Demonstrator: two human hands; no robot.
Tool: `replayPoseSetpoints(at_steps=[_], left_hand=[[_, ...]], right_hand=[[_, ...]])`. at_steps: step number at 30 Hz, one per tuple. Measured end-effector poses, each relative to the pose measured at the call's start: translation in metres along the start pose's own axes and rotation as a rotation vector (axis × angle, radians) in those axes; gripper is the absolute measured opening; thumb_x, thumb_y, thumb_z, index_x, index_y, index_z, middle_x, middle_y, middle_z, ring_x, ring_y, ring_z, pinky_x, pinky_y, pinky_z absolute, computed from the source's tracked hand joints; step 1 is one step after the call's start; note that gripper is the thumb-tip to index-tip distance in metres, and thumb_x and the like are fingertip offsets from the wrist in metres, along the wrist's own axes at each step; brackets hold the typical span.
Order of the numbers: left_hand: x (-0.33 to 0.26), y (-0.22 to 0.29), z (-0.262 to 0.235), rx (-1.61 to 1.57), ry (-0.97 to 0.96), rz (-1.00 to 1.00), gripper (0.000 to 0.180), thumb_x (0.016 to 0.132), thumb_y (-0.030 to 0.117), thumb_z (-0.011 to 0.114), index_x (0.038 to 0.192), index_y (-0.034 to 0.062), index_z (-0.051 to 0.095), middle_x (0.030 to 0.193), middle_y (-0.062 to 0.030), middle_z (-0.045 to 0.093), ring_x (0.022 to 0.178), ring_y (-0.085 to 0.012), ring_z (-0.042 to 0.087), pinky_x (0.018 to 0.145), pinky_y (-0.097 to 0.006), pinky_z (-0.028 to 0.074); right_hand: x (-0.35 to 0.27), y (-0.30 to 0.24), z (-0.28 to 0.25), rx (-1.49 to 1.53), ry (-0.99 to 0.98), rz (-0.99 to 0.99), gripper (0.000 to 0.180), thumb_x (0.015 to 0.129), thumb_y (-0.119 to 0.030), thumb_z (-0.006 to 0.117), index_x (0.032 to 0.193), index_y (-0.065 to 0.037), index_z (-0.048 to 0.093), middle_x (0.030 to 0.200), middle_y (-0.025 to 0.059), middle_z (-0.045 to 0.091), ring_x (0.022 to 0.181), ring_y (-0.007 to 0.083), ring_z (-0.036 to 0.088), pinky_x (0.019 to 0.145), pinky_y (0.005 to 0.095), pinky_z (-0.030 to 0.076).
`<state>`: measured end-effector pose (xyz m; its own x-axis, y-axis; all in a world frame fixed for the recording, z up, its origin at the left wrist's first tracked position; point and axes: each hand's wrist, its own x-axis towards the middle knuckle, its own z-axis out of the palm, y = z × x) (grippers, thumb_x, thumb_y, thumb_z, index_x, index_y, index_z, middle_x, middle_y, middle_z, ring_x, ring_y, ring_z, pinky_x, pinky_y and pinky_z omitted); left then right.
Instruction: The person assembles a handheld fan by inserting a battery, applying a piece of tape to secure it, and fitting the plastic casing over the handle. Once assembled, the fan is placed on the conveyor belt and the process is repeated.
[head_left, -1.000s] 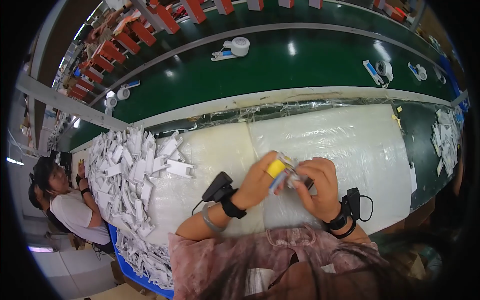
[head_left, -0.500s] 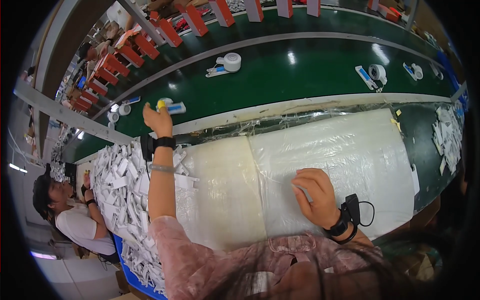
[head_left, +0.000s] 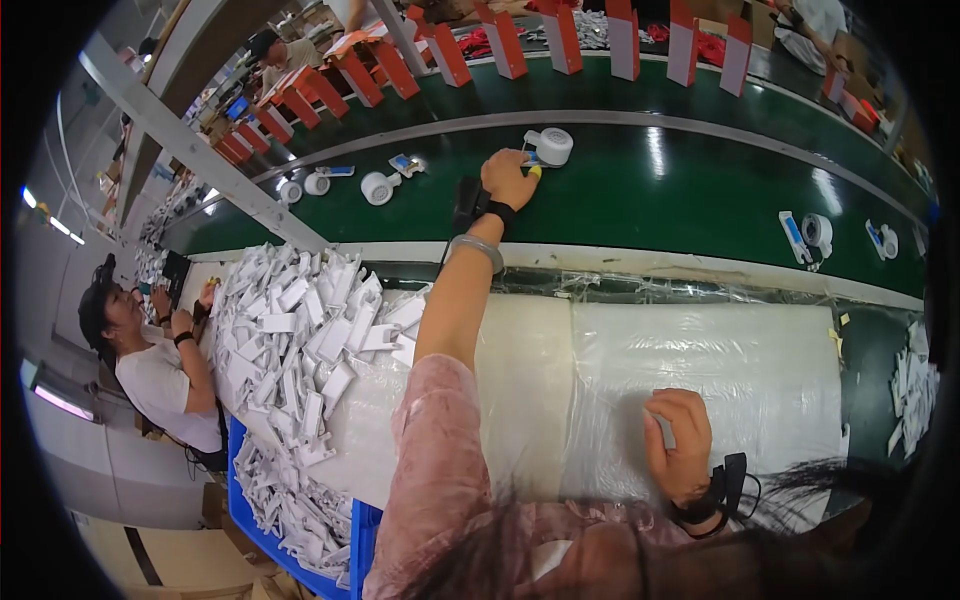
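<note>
My left hand [head_left: 510,180] reaches over the green conveyor belt, a yellow cover on one fingertip. Its fingers close on the flat blue-and-white part beside a white round-headed device [head_left: 556,147]; the grip is partly hidden by the hand. Over the clear plastic sheeting [head_left: 740,350] hangs my right hand [head_left: 680,440], empty, its fingers loosely curved and the thumb apart. Left of my left forearm lies a heap of white plastic pieces [head_left: 285,325].
More white devices [head_left: 378,188] lie along the belt [head_left: 640,205], left and right [head_left: 818,235]. Orange-and-white boxes [head_left: 625,40] stand on the far line. A blue bin [head_left: 365,540] holds white pieces. A co-worker [head_left: 165,370] sits at the left; a metal post [head_left: 215,165] slants nearby.
My left hand has left a device at the left of the belt and moved right to the round-headed one. My right hand keeps its curved pose. The whole view has shifted.
</note>
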<state>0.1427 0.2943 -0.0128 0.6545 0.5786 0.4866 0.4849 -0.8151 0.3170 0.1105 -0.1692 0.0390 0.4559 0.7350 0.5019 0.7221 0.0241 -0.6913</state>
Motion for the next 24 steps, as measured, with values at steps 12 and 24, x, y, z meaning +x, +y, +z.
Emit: replayPoseSetpoints(at_steps=[12,24], left_hand=[[-0.088,0.119,-0.094,-1.269,-0.314,-0.124,0.033,0.083,-0.005,0.051,0.115,0.0024,0.056,0.094,-0.0092,0.061,0.063,-0.0144,0.061,0.059,-0.027,0.051],[-0.207,0.218,-0.156,-0.903,-0.846,0.175,0.046,0.089,0.017,0.059,0.129,0.0036,0.040,0.077,-0.0095,0.060,0.061,-0.0219,0.060,0.057,-0.032,0.047]], right_hand=[[-0.007,0.000,0.003,-0.035,0.013,-0.036,0.026,0.080,0.007,0.059,0.105,0.002,0.058,0.105,0.0191,0.057,0.098,0.0330,0.056,0.087,0.0388,0.045],[-0.005,-0.009,-0.001,-0.159,0.014,-0.106,0.050,0.068,-0.001,0.068,0.116,-0.001,0.054,0.113,0.0170,0.058,0.104,0.0358,0.054,0.089,0.0426,0.040]])
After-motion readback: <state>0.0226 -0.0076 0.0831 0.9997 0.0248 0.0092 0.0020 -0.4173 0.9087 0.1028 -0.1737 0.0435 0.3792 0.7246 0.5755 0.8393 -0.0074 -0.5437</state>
